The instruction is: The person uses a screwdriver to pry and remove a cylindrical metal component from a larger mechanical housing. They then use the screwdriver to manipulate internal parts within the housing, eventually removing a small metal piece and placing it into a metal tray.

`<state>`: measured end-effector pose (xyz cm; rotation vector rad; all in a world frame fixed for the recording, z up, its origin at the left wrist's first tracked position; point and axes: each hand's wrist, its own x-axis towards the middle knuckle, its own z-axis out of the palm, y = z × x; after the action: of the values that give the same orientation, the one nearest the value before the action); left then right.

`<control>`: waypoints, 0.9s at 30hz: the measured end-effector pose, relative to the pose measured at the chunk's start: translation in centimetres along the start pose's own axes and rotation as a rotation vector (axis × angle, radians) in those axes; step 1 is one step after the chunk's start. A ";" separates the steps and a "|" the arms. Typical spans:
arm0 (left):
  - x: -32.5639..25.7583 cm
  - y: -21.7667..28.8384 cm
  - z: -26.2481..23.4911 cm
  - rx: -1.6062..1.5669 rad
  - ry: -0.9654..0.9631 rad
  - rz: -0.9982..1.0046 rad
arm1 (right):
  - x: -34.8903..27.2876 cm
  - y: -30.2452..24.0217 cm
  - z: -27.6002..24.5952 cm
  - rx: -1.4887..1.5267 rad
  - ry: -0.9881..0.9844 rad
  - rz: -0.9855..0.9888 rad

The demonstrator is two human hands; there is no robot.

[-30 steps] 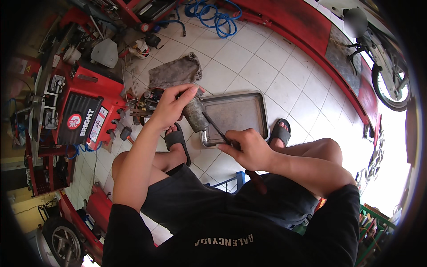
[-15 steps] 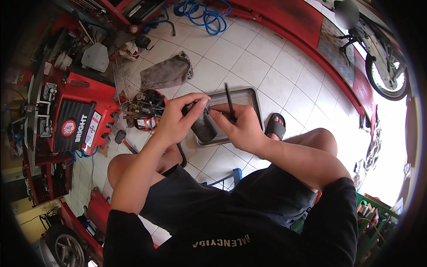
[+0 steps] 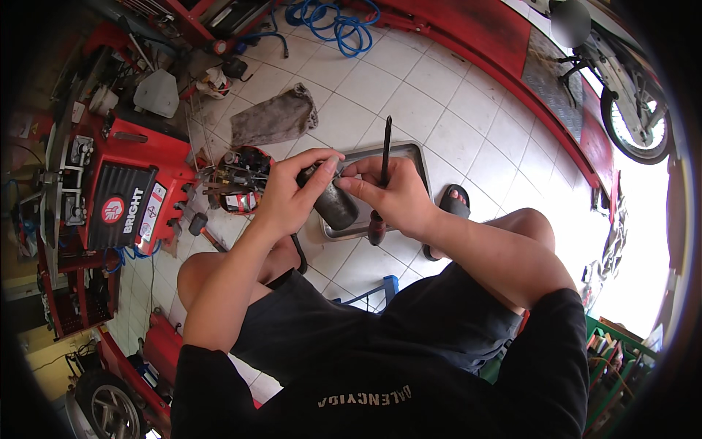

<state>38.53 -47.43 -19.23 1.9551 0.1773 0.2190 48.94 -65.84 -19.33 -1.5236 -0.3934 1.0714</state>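
A dark metal cylinder (image 3: 338,210), which looks like a small motor casing, is tilted between my hands. My left hand (image 3: 291,192) is closed around its upper end, with the thumb along the top. My right hand (image 3: 398,196) holds a screwdriver (image 3: 386,143) upright in its curled fingers, the cross-shaped tip pointing up and the dark red handle hanging below the palm. The right thumb and forefinger pinch at the cylinder's upper end; whatever small part lies between them is too small to tell. Beneath both hands sits a shallow metal tray (image 3: 409,147) on the floor.
A grey stained cloth (image 3: 274,117) lies beyond the tray. Left of it are a tool-filled container (image 3: 245,162), a hammer (image 3: 199,223) and a red machine (image 3: 124,183). A blue hose (image 3: 349,33) is coiled at the back. A motorcycle (image 3: 632,110) stands far right, beside a red platform (image 3: 475,40).
The screwdriver has swung more upright in my right hand, so its handle now shows below the palm. My right fingers have shifted slightly left and up along the cylinder's end.
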 end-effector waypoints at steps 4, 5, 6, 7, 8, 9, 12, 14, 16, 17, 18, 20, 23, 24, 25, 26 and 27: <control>0.1 0.1 0.0 -0.007 0.003 -0.001 | 0.6 0.7 -0.5 -0.032 -0.025 -0.070; 0.1 0.2 0.0 -0.007 0.004 0.001 | 0.6 0.9 -0.4 -0.001 -0.022 -0.062; 0.1 0.3 0.0 -0.003 -0.001 0.001 | 0.5 0.9 -0.4 0.018 -0.019 -0.052; 0.1 0.5 -0.1 -0.001 -0.005 -0.001 | 0.4 0.9 -0.3 0.037 -0.017 -0.041; 0.1 0.6 -0.1 0.002 -0.009 -0.002 | 0.2 0.5 -0.1 0.044 -0.015 -0.027; 0.1 0.6 -0.1 0.001 -0.007 0.005 | 0.1 0.2 -0.1 0.051 -0.013 -0.014; 0.2 0.6 0.1 -0.007 -0.008 0.018 | 0.7 0.8 -0.7 -0.039 -0.046 -0.097; 0.2 0.6 0.1 -0.015 -0.010 0.009 | 0.6 0.9 -0.7 0.095 -0.054 -0.046; 0.2 0.6 0.0 -0.006 -0.011 0.014 | 0.5 0.9 -0.6 0.160 -0.048 -0.009; 0.2 0.5 0.0 -0.002 -0.011 0.017 | 0.5 0.9 -0.5 0.157 -0.037 0.004; 0.2 0.5 0.0 -0.006 -0.011 0.019 | 0.5 0.9 -0.5 0.155 -0.027 0.017; 0.1 0.6 0.1 -0.009 -0.011 0.022 | 0.7 1.0 -0.5 0.094 -0.047 -0.046; 0.3 0.6 0.2 -0.009 -0.024 0.014 | 1.2 1.6 -0.8 0.031 -0.058 -0.115; 0.3 0.6 0.3 -0.013 -0.018 0.018 | 1.3 1.7 -0.8 0.014 -0.058 -0.134; 0.2 0.5 0.3 -0.015 -0.011 0.019 | 1.1 1.6 -0.8 0.039 -0.054 -0.099; 0.2 0.5 0.4 -0.018 -0.004 0.021 | 0.8 1.2 -0.7 0.063 -0.050 -0.064; 0.2 0.4 0.4 -0.027 -0.005 0.015 | 0.6 0.9 -0.6 0.087 -0.045 -0.029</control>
<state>38.80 -47.88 -18.98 1.9307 0.1554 0.2256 49.43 -66.00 -20.42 -1.4148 -0.3942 1.0881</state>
